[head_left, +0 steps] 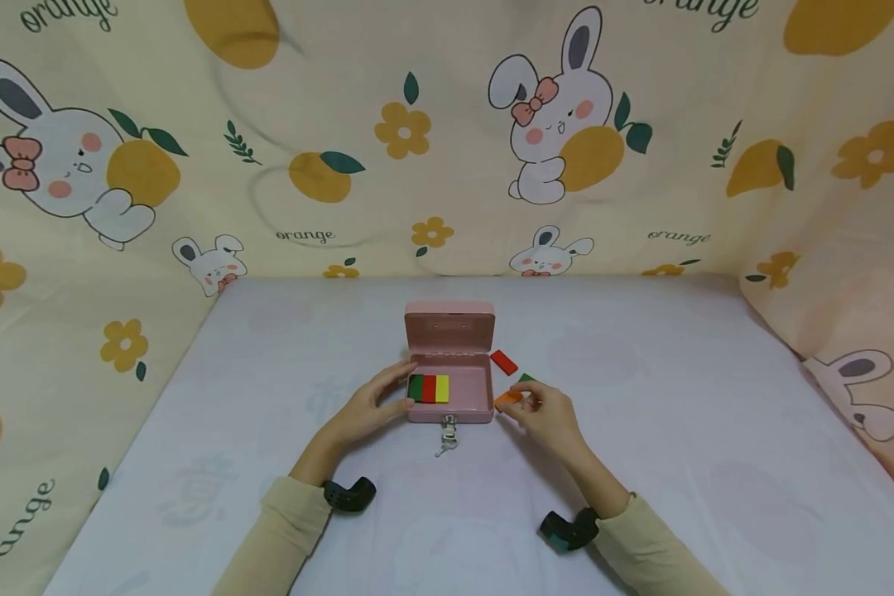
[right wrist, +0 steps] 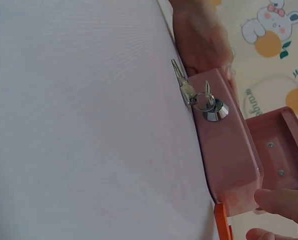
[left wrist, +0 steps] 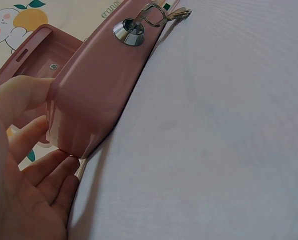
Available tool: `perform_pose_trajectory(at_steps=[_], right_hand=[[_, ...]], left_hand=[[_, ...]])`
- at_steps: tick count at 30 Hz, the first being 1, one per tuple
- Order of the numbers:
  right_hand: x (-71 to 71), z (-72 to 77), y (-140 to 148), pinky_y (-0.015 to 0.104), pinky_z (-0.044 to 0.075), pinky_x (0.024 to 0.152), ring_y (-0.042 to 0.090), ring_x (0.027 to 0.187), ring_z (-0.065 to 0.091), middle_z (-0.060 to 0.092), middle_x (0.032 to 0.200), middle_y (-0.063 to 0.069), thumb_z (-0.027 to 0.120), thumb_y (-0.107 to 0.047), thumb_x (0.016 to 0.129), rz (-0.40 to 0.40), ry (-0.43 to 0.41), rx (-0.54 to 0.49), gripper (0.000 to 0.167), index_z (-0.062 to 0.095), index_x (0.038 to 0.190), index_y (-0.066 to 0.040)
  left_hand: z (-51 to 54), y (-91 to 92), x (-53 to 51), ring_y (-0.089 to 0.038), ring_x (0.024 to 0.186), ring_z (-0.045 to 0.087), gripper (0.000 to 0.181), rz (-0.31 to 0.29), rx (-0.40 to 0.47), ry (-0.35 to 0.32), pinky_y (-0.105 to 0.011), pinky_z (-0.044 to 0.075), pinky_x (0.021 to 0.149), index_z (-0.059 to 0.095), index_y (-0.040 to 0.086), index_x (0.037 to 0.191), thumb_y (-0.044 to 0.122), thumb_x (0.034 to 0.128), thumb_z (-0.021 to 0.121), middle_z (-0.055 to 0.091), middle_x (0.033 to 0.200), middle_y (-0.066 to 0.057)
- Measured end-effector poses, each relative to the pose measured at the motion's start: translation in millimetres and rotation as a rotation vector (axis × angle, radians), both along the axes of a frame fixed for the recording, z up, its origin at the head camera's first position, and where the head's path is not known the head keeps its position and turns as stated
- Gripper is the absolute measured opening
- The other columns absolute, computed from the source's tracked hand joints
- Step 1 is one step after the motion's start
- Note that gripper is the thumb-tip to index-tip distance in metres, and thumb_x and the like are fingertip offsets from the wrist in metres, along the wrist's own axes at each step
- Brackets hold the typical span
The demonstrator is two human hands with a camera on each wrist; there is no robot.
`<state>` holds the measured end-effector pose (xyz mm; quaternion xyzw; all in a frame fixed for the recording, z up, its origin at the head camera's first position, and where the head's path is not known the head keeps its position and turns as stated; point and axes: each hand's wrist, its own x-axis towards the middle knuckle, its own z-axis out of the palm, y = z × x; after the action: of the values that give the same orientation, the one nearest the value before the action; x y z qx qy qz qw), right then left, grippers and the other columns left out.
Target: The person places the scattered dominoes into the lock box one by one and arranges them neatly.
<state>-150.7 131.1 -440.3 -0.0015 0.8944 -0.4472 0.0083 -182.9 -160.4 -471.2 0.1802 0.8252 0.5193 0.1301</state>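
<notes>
A pink metal cash box (head_left: pixel 450 417) has its lid (head_left: pixel 450 331) raised. Inside, at its left, green (head_left: pixel 415 389), red (head_left: pixel 428 389) and yellow (head_left: pixel 443 389) blocks lie side by side. My left hand (head_left: pixel 368 411) rests against the box's left side, thumb near the front and fingers further back. Beside the right front corner is an orange block (head_left: pixel 507 399), with my right hand (head_left: pixel 551 418) over it. In the right wrist view the right fingertips are apart near the box corner, and the orange block (right wrist: pixel 222 222) lies below them.
A red block (head_left: pixel 503 362) lies right of the box, and a green block (head_left: pixel 526 377) is partly hidden behind the right hand. Keys (head_left: pixel 447 443) hang from the front lock (left wrist: pixel 129 32). Patterned cloth surrounds the white table (head_left: pixel 328 331).
</notes>
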Motion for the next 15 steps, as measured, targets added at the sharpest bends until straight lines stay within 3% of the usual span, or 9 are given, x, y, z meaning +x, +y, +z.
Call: perform_pose_trajectory(at_steps=[15], right_hand=[[-4.6,-5.6,5.6,0.017,0.028,0.050,0.009,0.055,0.039,0.046,0.060,-0.001,0.078,-0.017,0.080,-0.036,-0.044,0.030,0.039,0.065,0.111,0.004]], left_hand=[[0.0,-0.5,0.5,-0.034,0.150,0.023,0.060,-0.006,0.009,0.011,-0.059,0.018,0.122,0.038,0.019,0.149,0.022,0.0936,0.062,0.024,0.162,-0.008]])
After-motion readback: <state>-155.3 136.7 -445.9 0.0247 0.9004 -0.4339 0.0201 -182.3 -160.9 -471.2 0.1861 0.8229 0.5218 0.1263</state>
